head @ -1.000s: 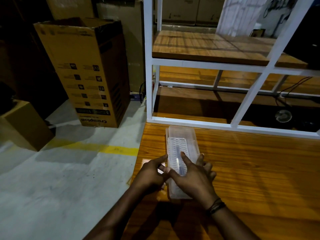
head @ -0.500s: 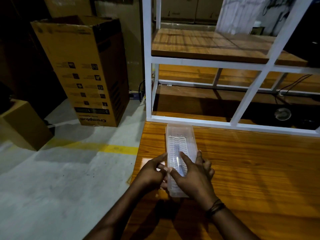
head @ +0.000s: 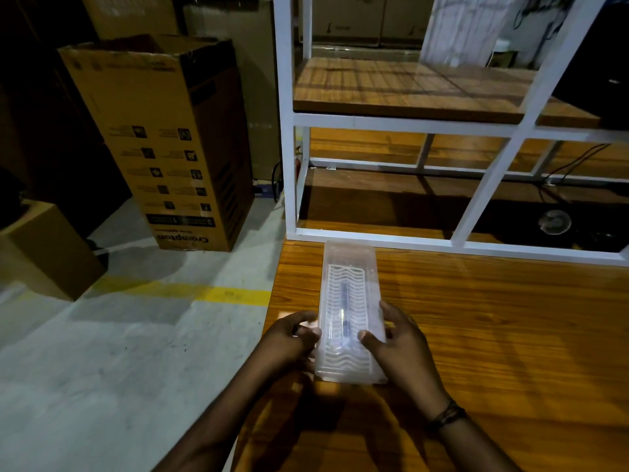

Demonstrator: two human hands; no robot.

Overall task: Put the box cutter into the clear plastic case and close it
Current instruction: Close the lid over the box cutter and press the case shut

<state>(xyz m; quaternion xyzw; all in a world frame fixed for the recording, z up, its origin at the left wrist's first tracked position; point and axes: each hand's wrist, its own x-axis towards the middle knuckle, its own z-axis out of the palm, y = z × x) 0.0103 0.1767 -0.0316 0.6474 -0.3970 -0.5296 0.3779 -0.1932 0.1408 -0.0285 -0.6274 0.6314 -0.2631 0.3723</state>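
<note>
A long clear plastic case (head: 350,267) lies lengthwise on the wooden table (head: 493,335), near its left edge. Its lid with a wavy white grid is down on it. Through the lid a dark slim box cutter (head: 344,310) shows inside, lying along the case. My left hand (head: 289,338) grips the case's near left side, thumb at the edge. My right hand (head: 400,338) grips the near right side, its thumb resting on the lid. A dark band circles my right wrist.
A white metal shelf frame (head: 289,131) with wooden boards stands just behind the case. To the left is concrete floor with a yellow line (head: 235,296), a tall cardboard box (head: 163,141) and a smaller box (head: 44,247). Cables lie under the shelf at right.
My right hand has shifted from lying over the lid's middle to the case's right side. Both hands now hold the case by its sides, and it sits straighter.
</note>
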